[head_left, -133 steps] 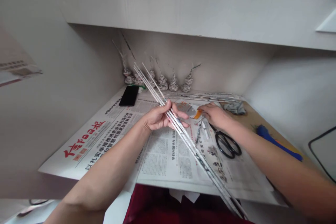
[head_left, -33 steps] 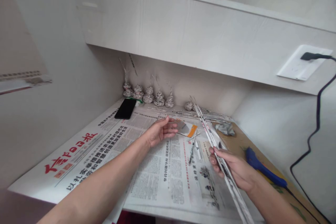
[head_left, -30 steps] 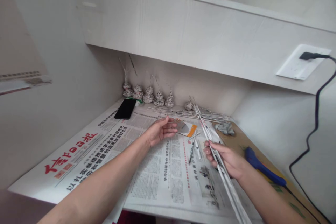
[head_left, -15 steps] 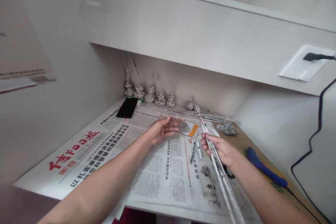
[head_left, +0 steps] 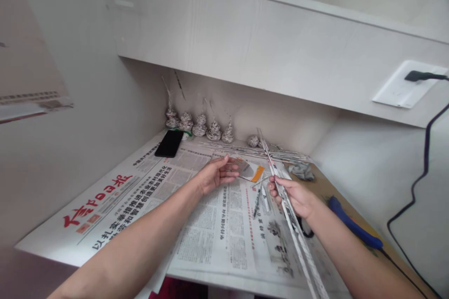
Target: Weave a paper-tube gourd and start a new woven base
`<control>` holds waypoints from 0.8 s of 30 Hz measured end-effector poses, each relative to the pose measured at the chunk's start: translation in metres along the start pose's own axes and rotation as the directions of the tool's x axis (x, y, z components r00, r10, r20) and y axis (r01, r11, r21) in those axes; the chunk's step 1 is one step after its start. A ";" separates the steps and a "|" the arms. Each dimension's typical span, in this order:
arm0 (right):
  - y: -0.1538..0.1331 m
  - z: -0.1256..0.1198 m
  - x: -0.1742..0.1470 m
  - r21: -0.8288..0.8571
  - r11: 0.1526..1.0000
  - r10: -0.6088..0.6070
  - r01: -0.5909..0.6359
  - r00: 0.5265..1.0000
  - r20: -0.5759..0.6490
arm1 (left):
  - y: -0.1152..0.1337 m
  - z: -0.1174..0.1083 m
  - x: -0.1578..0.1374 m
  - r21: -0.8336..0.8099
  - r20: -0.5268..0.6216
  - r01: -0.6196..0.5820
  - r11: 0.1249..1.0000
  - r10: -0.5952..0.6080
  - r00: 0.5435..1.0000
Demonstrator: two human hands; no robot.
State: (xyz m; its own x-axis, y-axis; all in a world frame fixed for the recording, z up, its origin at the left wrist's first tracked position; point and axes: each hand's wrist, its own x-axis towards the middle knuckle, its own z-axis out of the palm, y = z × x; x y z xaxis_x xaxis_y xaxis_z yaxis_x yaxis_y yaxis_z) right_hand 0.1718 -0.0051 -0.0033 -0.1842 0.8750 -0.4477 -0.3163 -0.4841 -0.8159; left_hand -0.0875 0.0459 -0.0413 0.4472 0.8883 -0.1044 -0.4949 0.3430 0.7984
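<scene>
My right hand [head_left: 292, 195] is closed around a few long, thin rolled-paper sticks [head_left: 297, 233], which slant from the back of the table toward its front edge. To its left, my left hand [head_left: 218, 174] hovers palm inward with its fingers apart and nothing in them. Just beyond those fingertips lies a grey, white and orange card [head_left: 257, 174] on the newspaper [head_left: 206, 229]. A short thin stick and some small slim tools [head_left: 264, 198] lie close to my right fingers. Part of a dark round object [head_left: 308, 228] shows behind the right hand.
Several woven paper gourds [head_left: 199, 126] line the back wall, with more paper sticks [head_left: 245, 150] in front. A black phone [head_left: 169, 143] lies at left. On the right are a crumpled grey cloth [head_left: 302, 171], a blue-handled corded tool [head_left: 354, 224] and a wall plug [head_left: 417, 76].
Hardly anything differs. The view has shifted very slightly; both hands keep their places, and the right still grips the paper sticks.
</scene>
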 end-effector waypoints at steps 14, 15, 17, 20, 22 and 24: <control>0.014 -0.008 -0.018 -0.173 0.984 0.057 -0.045 0.996 0.066 | -0.010 0.003 -0.003 0.130 0.055 0.087 0.988 -0.095 0.994; 0.017 -0.007 -0.020 -0.200 0.979 0.058 -0.040 0.995 0.085 | -0.011 0.004 -0.003 0.149 0.074 0.094 0.984 -0.106 0.992; 0.022 -0.004 -0.024 -0.220 0.975 0.059 -0.035 0.993 0.104 | -0.013 0.005 -0.004 0.178 0.096 0.109 0.978 -0.127 0.987; 0.020 -0.002 -0.023 -0.183 0.982 0.054 -0.039 0.996 0.077 | -0.015 0.005 -0.004 0.200 0.080 0.113 0.973 -0.131 0.988; 0.012 -0.003 -0.019 -0.134 0.990 0.045 -0.040 0.998 0.037 | -0.015 0.004 -0.003 0.207 0.067 0.111 0.972 -0.127 0.990; 0.002 -0.004 -0.012 -0.091 0.996 0.024 -0.024 1.000 0.005 | -0.014 0.004 -0.002 0.212 0.067 0.116 0.970 -0.133 0.989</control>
State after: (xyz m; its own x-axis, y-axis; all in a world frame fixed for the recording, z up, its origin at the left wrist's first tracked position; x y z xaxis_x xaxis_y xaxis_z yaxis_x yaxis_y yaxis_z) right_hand 0.1775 -0.0167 -0.0006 -0.1968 0.8628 -0.4656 -0.2262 -0.5021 -0.8347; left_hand -0.0788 0.0377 -0.0505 0.5583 0.8121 -0.1697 -0.2701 0.3713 0.8884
